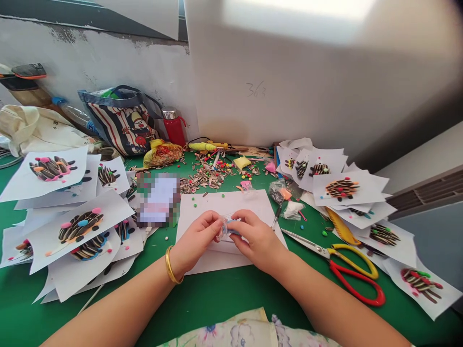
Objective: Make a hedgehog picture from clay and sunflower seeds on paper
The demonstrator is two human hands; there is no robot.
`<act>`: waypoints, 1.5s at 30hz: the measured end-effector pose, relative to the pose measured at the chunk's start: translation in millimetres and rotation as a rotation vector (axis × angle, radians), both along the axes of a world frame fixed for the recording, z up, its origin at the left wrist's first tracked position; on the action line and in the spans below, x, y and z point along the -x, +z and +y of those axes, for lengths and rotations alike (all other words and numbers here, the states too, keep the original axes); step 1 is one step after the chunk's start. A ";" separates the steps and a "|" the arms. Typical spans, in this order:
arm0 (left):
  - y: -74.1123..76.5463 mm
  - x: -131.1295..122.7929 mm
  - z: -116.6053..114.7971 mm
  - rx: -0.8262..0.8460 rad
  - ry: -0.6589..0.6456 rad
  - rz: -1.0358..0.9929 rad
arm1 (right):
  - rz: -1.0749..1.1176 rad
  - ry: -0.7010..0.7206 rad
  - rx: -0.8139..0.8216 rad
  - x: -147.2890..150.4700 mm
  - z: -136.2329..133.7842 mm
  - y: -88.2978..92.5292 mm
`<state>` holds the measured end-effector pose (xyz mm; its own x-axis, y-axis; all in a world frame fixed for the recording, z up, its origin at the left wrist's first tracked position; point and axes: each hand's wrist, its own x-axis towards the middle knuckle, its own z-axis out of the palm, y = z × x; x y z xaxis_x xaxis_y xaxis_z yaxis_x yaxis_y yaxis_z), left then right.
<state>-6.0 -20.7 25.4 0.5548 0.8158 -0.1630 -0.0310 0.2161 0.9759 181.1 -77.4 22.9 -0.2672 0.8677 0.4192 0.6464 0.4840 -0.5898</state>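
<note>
Pinching that bit of clear plastic (224,225) above the white paper (213,266), were they?

Yep, left hand (200,237) and right hand (258,238) both had it by the fingertips. A light pinch, low over the paper, was probably neatest.

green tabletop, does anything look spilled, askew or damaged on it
Yes: sunflower seeds lie scattered toward the back, as if spilled; small green balls sit loose on the white paper; and the left pile of seed pictures is fanned askew, sheets overlapping at odd angles. No damage stands out.
</note>
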 end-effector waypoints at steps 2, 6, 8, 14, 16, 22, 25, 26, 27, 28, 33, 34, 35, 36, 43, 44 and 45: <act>0.2 1.1 1.7 0.012 0.042 -0.043 | 0.125 -0.030 0.013 -2.4 1.2 3.7; -0.6 3.4 4.6 -0.005 0.092 -0.058 | 0.285 -0.065 0.020 -5.8 2.7 9.9; 0.0 3.9 4.9 -0.027 0.097 -0.054 | 0.325 -0.058 0.058 -6.4 2.5 9.9; 7.9 3.0 1.1 -0.060 0.043 -0.014 | 0.430 -0.001 0.168 -7.6 0.9 5.5; 11.1 2.1 -1.1 -0.068 0.001 0.013 | 0.418 0.006 0.164 -7.1 1.0 5.3; 13.7 0.4 -4.3 -0.074 -0.044 0.038 | 0.351 -0.002 0.129 -0.9 0.5 2.3; 9.1 -0.3 -5.1 -0.092 -0.087 0.034 | 0.273 0.008 0.116 3.1 -1.2 1.6; 7.4 -0.5 -5.4 -0.097 -0.100 0.034 | 0.247 0.015 0.116 4.1 -1.7 1.9; 6.1 -0.6 -5.6 -0.102 -0.108 0.033 | 0.227 0.023 0.118 4.7 -2.1 2.3; 5.1 -0.6 -5.7 -0.107 -0.113 0.033 | 0.217 0.028 0.119 4.9 -2.4 2.9; 6.5 1.5 -2.1 -0.141 -0.028 0.034 | 0.306 0.015 0.123 0.8 -1.6 2.7; 7.1 2.2 -0.8 -0.150 0.002 0.031 | 0.345 -0.004 0.136 -0.3 -1.1 2.0; 7.5 2.9 0.5 -0.157 0.026 0.028 | 0.388 -0.027 0.156 -1.4 -0.6 1.2; 7.6 3.5 1.5 -0.165 0.041 0.025 | 0.429 -0.049 0.182 -2.2 0.0 0.5; 8.5 4.3 2.7 -0.137 0.031 0.013 | 0.547 -0.102 0.309 -4.4 3.5 0.9; 9.3 4.5 2.8 -0.125 0.013 0.005 | 0.563 -0.108 0.328 -4.6 3.8 0.8; 10.1 4.9 3.0 -0.113 -0.009 -0.005 | 0.574 -0.113 0.345 -4.9 4.0 0.5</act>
<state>-10.8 -17.7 35.6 0.5628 0.8238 -0.0679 -0.0342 0.1053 0.9939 186.0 -73.4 23.4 0.0152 0.9868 0.1614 0.2204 0.1541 -0.9632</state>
